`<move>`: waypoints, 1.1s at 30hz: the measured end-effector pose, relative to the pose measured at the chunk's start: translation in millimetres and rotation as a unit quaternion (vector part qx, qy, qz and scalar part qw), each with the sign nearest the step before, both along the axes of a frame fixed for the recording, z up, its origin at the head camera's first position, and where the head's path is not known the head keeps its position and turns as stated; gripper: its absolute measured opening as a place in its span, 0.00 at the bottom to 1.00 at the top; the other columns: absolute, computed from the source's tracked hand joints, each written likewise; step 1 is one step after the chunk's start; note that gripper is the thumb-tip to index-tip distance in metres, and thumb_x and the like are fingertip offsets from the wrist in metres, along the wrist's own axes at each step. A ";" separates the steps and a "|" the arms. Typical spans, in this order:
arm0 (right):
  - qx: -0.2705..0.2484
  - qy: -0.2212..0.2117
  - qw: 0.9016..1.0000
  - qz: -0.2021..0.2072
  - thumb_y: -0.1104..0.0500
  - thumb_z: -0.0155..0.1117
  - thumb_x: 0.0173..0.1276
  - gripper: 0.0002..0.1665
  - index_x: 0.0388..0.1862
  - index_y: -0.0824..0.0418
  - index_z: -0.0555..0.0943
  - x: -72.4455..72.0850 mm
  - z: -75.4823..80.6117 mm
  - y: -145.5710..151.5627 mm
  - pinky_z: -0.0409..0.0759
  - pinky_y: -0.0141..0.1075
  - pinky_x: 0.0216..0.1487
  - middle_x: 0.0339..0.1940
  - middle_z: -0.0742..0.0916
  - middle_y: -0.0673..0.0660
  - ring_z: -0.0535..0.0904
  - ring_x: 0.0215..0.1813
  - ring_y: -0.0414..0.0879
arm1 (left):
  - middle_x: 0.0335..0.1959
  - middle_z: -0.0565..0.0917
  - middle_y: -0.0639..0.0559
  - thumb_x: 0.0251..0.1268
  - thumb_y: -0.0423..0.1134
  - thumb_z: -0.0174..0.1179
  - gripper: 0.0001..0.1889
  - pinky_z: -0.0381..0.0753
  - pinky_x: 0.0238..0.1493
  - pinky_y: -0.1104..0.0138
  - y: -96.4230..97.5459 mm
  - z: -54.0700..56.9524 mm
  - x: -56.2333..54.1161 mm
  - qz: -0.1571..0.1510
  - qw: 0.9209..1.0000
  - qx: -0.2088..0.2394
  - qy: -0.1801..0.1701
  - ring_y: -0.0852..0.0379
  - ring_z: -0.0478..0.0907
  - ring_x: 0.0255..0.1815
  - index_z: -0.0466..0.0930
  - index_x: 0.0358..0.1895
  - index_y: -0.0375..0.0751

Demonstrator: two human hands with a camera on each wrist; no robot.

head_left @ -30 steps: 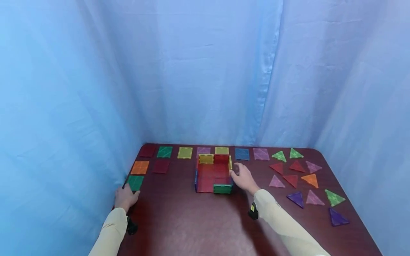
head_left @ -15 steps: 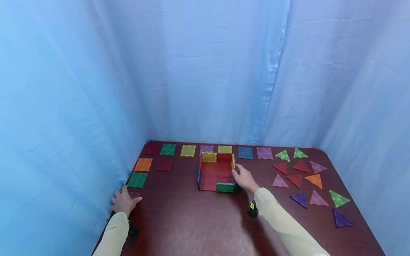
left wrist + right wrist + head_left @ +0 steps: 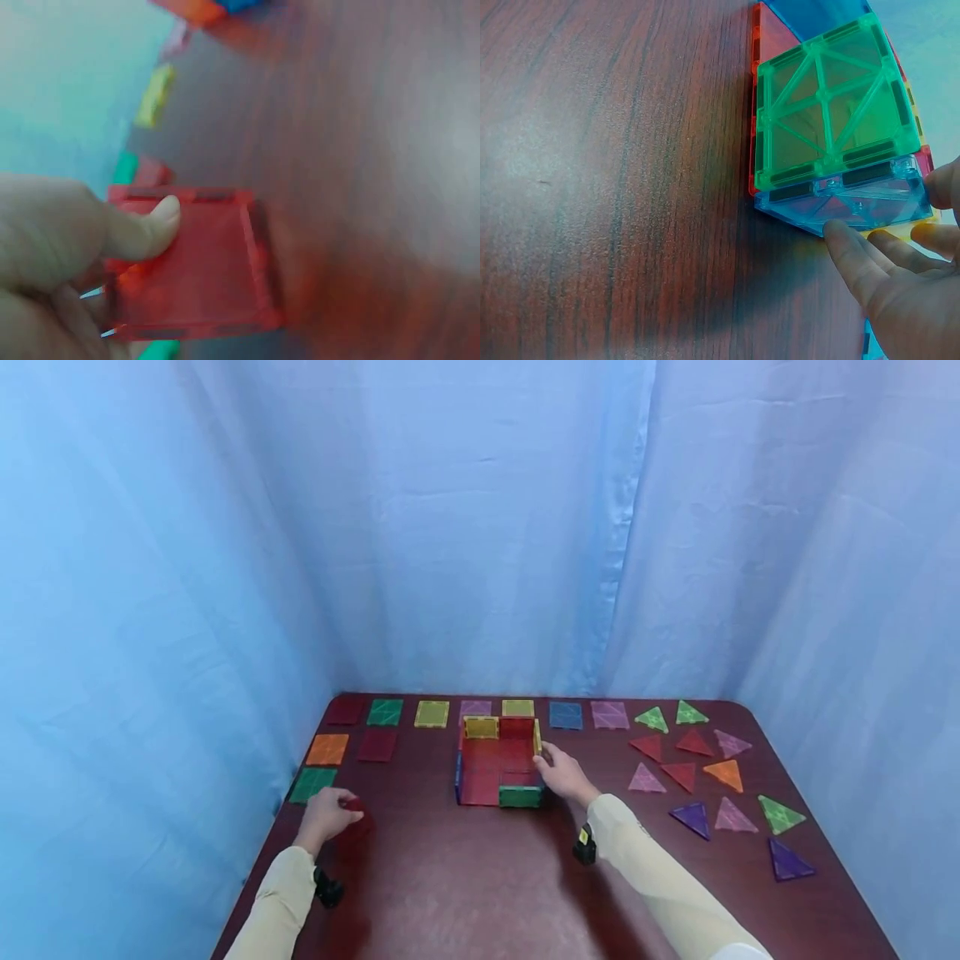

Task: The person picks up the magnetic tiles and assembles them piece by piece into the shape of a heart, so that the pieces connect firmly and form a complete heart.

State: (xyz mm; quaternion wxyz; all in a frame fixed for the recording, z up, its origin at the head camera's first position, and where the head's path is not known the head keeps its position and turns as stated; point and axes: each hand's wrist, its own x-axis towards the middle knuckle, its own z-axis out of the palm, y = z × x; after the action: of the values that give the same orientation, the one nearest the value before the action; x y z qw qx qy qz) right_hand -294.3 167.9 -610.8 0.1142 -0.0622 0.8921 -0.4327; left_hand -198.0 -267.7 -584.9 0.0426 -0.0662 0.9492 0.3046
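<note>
The head view is bright, with pale glare on the table [image 3: 465, 893] and a dark shadow beside the right sleeve [image 3: 660, 877]. Blur smears the red tile [image 3: 214, 274] in the left wrist view; the right wrist view is sharper, with a glare patch and a soft shadow.

**Blue fabric curtains [image 3: 465, 527] hang on three sides of a reddish-brown wood-grained tabletop [image 3: 465, 877]**

Along the far edge, left to right, all flat plastic: dark red square [image 3: 347, 711], green square [image 3: 385, 712], yellow square [image 3: 432, 714], mauve square [image 3: 476, 708], second yellow square [image 3: 517, 708], blue square [image 3: 566, 716], pale purple square [image 3: 611, 715]. Nearer, at left: orange square [image 3: 327, 749], crimson square [image 3: 377, 746], second green square [image 3: 311, 785]. At right, twelve plastic triangles [image 3: 725, 774] lie scattered in green, red, pink, orange and purple.
</note>
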 end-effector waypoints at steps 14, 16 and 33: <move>0.006 0.008 1.000 0.000 0.53 0.51 0.82 0.35 0.80 0.68 0.58 -0.2 -1.6 -1.1 0.71 0.57 0.71 0.72 0.75 0.70 0.71 0.73 0.63 | 0.38 0.89 0.49 0.64 0.34 0.69 0.06 0.86 0.47 0.56 119.4 57.8 -38.7 -0.201 0.972 -0.061 0.104 0.54 0.84 0.41 0.90 0.43 0.42; 0.004 0.007 1.000 0.000 0.53 0.51 0.82 0.35 0.80 0.68 0.58 -0.5 -1.2 -0.6 0.71 0.57 0.71 0.72 0.74 0.70 0.71 0.73 0.63 | 0.37 0.88 0.50 0.64 0.35 0.70 0.06 0.86 0.46 0.58 133.9 60.8 -41.2 -0.233 0.963 -0.078 0.109 0.55 0.84 0.39 0.90 0.42 0.42; 0.004 0.008 1.000 -0.005 0.54 0.50 0.82 0.34 0.79 0.69 0.59 5.3 5.8 -2.9 0.71 0.57 0.71 0.72 0.74 0.71 0.71 0.73 0.63 | 0.34 0.87 0.54 0.63 0.33 0.70 0.05 0.84 0.38 0.69 196.7 31.1 -52.9 -0.317 0.934 -0.148 0.072 0.61 0.78 0.34 0.90 0.40 0.45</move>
State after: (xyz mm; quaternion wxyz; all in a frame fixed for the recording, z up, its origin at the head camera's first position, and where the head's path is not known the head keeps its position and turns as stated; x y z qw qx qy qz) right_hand -289.1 165.0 -605.0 0.1050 -0.0606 0.8951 -0.4290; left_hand -250.9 -70.9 -553.8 0.0585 0.2541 0.9558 0.1356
